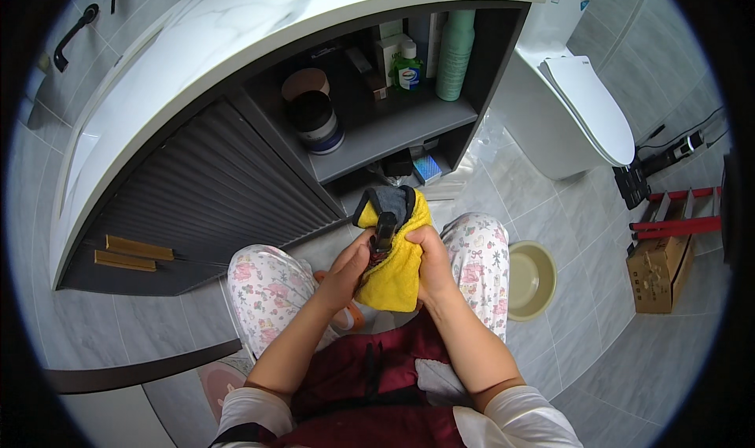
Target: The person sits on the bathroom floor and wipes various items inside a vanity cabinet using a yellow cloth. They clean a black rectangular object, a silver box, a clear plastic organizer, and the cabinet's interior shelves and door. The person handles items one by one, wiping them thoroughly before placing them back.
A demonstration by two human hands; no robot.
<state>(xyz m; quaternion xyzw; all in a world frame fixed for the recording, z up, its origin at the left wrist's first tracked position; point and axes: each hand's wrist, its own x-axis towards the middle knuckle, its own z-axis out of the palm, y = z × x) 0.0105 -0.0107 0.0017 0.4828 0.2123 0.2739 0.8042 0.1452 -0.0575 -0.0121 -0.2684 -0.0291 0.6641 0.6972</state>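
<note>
My left hand is closed around a small dark item with a black top, perhaps a bottle; most of its body is hidden by fingers and cloth. A yellow cloth with a grey underside and black edging is wrapped against that item. My right hand grips the cloth from its right side, thumb on top. Both hands are in front of the open cabinet shelf, between my knees.
On the shelf stand a tall green bottle, a green-liquid bottle and a dark jar. Below is a small blue box. To the right are a beige basin, a toilet and a cardboard box.
</note>
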